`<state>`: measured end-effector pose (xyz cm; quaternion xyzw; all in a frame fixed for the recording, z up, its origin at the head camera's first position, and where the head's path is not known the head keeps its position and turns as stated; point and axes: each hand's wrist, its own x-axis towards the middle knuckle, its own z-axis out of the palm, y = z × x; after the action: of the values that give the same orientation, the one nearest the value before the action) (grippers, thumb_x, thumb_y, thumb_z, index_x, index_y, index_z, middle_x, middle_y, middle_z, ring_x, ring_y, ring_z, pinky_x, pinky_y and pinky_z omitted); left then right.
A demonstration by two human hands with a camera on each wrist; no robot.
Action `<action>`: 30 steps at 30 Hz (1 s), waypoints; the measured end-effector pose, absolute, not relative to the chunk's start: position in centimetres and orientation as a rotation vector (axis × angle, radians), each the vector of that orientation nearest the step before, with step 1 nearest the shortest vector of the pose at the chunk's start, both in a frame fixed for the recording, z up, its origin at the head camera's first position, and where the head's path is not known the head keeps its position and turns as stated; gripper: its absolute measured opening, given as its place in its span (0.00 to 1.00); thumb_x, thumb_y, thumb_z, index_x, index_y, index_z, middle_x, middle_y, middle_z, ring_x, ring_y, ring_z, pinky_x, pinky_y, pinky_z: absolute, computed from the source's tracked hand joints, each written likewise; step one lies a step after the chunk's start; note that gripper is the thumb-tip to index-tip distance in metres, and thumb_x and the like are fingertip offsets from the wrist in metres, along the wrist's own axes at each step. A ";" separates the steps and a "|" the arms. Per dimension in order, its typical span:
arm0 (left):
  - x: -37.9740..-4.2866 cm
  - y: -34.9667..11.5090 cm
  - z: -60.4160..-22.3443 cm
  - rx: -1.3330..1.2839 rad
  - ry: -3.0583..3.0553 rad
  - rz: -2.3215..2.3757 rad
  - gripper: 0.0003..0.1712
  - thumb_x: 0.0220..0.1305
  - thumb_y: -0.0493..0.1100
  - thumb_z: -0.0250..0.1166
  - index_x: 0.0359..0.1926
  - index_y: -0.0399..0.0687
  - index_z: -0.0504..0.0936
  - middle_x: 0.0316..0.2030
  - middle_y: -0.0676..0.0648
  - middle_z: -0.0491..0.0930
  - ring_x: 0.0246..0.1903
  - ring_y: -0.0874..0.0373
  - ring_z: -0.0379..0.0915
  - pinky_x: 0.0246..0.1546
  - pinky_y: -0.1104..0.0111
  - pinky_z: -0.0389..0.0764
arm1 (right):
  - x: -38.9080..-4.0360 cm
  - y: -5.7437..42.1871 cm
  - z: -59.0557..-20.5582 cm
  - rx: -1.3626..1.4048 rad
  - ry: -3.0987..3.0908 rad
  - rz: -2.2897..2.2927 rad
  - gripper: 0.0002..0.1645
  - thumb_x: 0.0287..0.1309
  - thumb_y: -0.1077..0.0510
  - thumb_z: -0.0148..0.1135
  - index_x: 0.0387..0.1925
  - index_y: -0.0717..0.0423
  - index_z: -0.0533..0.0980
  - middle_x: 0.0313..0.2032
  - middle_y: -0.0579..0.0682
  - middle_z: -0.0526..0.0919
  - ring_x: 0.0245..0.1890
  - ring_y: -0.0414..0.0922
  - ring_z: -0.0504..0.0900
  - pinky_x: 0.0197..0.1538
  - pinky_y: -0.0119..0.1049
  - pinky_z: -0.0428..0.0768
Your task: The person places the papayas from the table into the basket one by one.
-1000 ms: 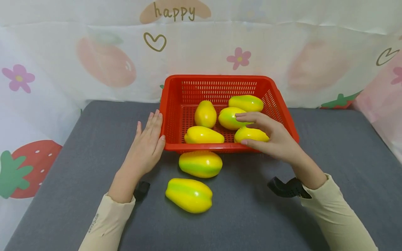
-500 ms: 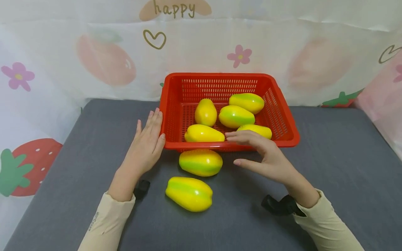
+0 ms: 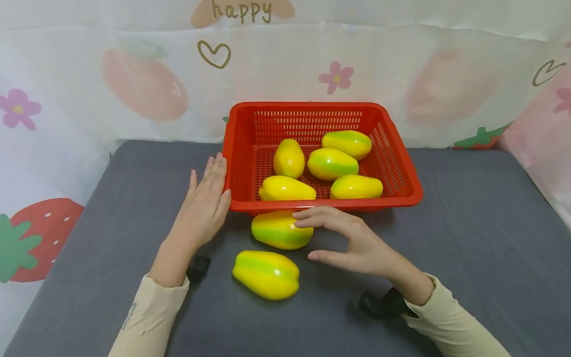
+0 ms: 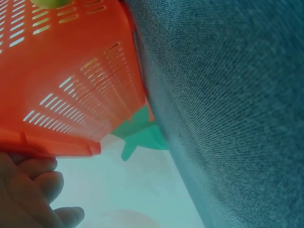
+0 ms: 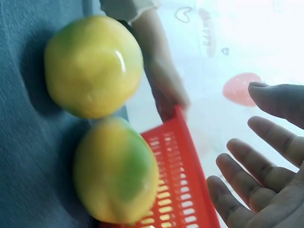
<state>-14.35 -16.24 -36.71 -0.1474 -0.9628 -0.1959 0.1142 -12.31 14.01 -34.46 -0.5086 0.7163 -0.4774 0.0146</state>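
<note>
A red slotted plastic basket holds several yellow-green papayas. In the head view my left hand rests along the basket's left rim, its fingers straight. Outside the basket lie two more papayas: one papaya close to the front wall, and another papaya nearer to me. Over the right end of the first one hovers my right hand, thumb and fingers spread, holding nothing. The right wrist view shows this right hand apart from both papayas.
A grey cloth covers the table. Behind it hangs a pale curtain printed with fruit, flowers and hearts. Black wrist straps sit at the cuffs of both cream sleeves.
My right hand has moved from over the papayas at the basket's right front, toward me and left, to above the papaya outside. The left hand stays at the rim.
</note>
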 end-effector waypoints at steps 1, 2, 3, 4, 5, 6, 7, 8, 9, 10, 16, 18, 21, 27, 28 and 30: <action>-14.4 -16.2 -36.7 -0.430 -2.822 -0.572 0.36 0.70 0.46 0.44 0.73 0.37 0.43 0.73 0.41 0.42 0.72 0.48 0.35 0.67 0.46 0.35 | -12.2 13.8 -34.6 -1.590 2.228 -1.472 0.32 0.45 0.69 0.70 0.56 0.58 0.73 0.57 0.55 0.74 0.59 0.48 0.70 0.61 0.39 0.69; -14.3 -16.3 -36.7 -0.430 -2.823 -0.573 0.36 0.70 0.46 0.43 0.73 0.37 0.43 0.73 0.41 0.42 0.72 0.48 0.35 0.67 0.46 0.35 | -12.1 13.7 -34.7 -1.588 2.227 -1.461 0.33 0.45 0.69 0.70 0.56 0.58 0.73 0.57 0.55 0.74 0.60 0.47 0.70 0.61 0.39 0.68; -14.3 -16.3 -36.7 -0.428 -2.822 -0.572 0.37 0.70 0.46 0.44 0.73 0.37 0.43 0.73 0.41 0.42 0.72 0.48 0.35 0.67 0.46 0.35 | -11.9 13.5 -34.9 -1.592 2.223 -1.449 0.32 0.45 0.69 0.70 0.56 0.59 0.73 0.57 0.56 0.74 0.60 0.48 0.70 0.61 0.40 0.68; -14.3 -16.3 -36.7 -0.428 -2.823 -0.573 0.37 0.70 0.46 0.44 0.73 0.37 0.43 0.73 0.41 0.42 0.72 0.48 0.35 0.67 0.46 0.35 | -11.8 13.3 -35.0 -1.596 2.215 -1.438 0.32 0.46 0.69 0.70 0.56 0.59 0.73 0.57 0.56 0.74 0.60 0.47 0.70 0.61 0.40 0.69; -14.3 -16.3 -36.7 -0.427 -2.824 -0.572 0.37 0.70 0.46 0.44 0.73 0.38 0.43 0.73 0.41 0.42 0.72 0.48 0.35 0.67 0.46 0.35 | -11.7 13.1 -35.2 -1.599 2.208 -1.426 0.32 0.47 0.68 0.70 0.56 0.59 0.73 0.57 0.57 0.74 0.60 0.47 0.70 0.60 0.40 0.69; -14.3 -16.3 -36.7 -0.426 -2.824 -0.573 0.37 0.70 0.46 0.44 0.73 0.38 0.43 0.73 0.41 0.42 0.72 0.48 0.34 0.67 0.46 0.35 | -11.5 12.9 -35.4 -1.594 2.198 -1.416 0.31 0.48 0.67 0.70 0.56 0.59 0.73 0.58 0.56 0.73 0.60 0.47 0.69 0.61 0.40 0.69; -14.3 -16.3 -36.7 -0.425 -2.823 -0.572 0.37 0.70 0.46 0.44 0.73 0.38 0.43 0.73 0.41 0.43 0.72 0.48 0.35 0.67 0.46 0.35 | -11.4 12.7 -35.6 -1.595 2.190 -1.405 0.30 0.49 0.66 0.69 0.56 0.59 0.72 0.58 0.56 0.73 0.60 0.46 0.69 0.61 0.41 0.69; -14.3 -16.3 -36.6 -0.425 -2.825 -0.573 0.37 0.70 0.46 0.44 0.73 0.38 0.43 0.73 0.41 0.42 0.72 0.48 0.34 0.67 0.46 0.35 | -11.3 12.5 -35.7 -1.594 2.184 -1.392 0.30 0.50 0.65 0.69 0.57 0.59 0.72 0.58 0.56 0.73 0.60 0.46 0.68 0.61 0.41 0.69; -14.4 -16.3 -36.6 -0.424 -2.826 -0.572 0.37 0.70 0.46 0.44 0.73 0.38 0.43 0.73 0.41 0.42 0.72 0.48 0.34 0.67 0.47 0.34 | -11.2 12.3 -35.9 -1.596 2.177 -1.378 0.29 0.51 0.64 0.68 0.57 0.58 0.72 0.59 0.55 0.72 0.61 0.46 0.68 0.60 0.41 0.70; -14.3 -16.3 -36.6 -0.424 -2.827 -0.573 0.37 0.70 0.46 0.44 0.73 0.38 0.42 0.73 0.41 0.42 0.72 0.48 0.34 0.67 0.47 0.34 | -11.1 12.1 -36.1 -1.590 2.172 -1.365 0.29 0.52 0.63 0.68 0.57 0.58 0.72 0.59 0.55 0.72 0.61 0.46 0.68 0.60 0.40 0.70; -14.3 -16.2 -36.6 -0.422 -2.828 -0.570 0.37 0.70 0.46 0.43 0.73 0.38 0.43 0.73 0.41 0.42 0.72 0.48 0.34 0.68 0.48 0.33 | -10.4 11.5 -36.9 -1.541 2.175 -1.282 0.29 0.55 0.58 0.67 0.59 0.55 0.71 0.62 0.50 0.69 0.62 0.44 0.67 0.61 0.41 0.68; -14.3 -16.1 -36.6 -0.419 -2.825 -0.563 0.37 0.70 0.46 0.43 0.73 0.38 0.43 0.73 0.41 0.42 0.72 0.47 0.35 0.68 0.47 0.34 | -10.3 11.3 -37.1 -1.514 2.178 -1.258 0.29 0.55 0.58 0.67 0.59 0.54 0.71 0.63 0.48 0.68 0.63 0.42 0.66 0.62 0.40 0.68; -14.3 -16.1 -36.6 -0.416 -2.821 -0.554 0.37 0.70 0.46 0.43 0.73 0.37 0.43 0.73 0.41 0.43 0.72 0.47 0.35 0.67 0.46 0.35 | -10.1 11.0 -37.4 -1.492 2.181 -1.224 0.29 0.55 0.57 0.67 0.59 0.54 0.71 0.63 0.47 0.68 0.63 0.41 0.65 0.62 0.40 0.67; -14.3 -16.1 -36.7 -0.418 -2.822 -0.555 0.37 0.70 0.46 0.43 0.73 0.38 0.43 0.73 0.41 0.42 0.72 0.48 0.35 0.67 0.47 0.35 | -10.1 10.7 -38.0 -1.493 2.202 -1.155 0.29 0.57 0.54 0.65 0.60 0.52 0.70 0.64 0.49 0.68 0.63 0.41 0.64 0.63 0.40 0.66; -14.3 -16.1 -36.6 -0.419 -2.823 -0.556 0.37 0.70 0.46 0.43 0.73 0.38 0.43 0.73 0.41 0.42 0.72 0.48 0.35 0.68 0.47 0.35 | -10.1 10.7 -38.1 -1.493 2.212 -1.143 0.29 0.58 0.53 0.65 0.60 0.52 0.70 0.64 0.49 0.67 0.64 0.41 0.64 0.64 0.40 0.65; -14.3 -16.1 -36.6 -0.419 -2.826 -0.557 0.37 0.70 0.46 0.43 0.73 0.38 0.42 0.73 0.41 0.42 0.72 0.48 0.34 0.68 0.47 0.34 | -10.1 10.6 -38.4 -1.486 2.226 -1.126 0.29 0.57 0.53 0.65 0.61 0.51 0.70 0.64 0.48 0.67 0.64 0.41 0.64 0.64 0.41 0.64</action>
<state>-14.27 -16.12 -36.63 -0.1431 -0.9644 -0.1902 0.1150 -10.06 10.60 -38.37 -0.5081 0.7612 -0.3850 0.1187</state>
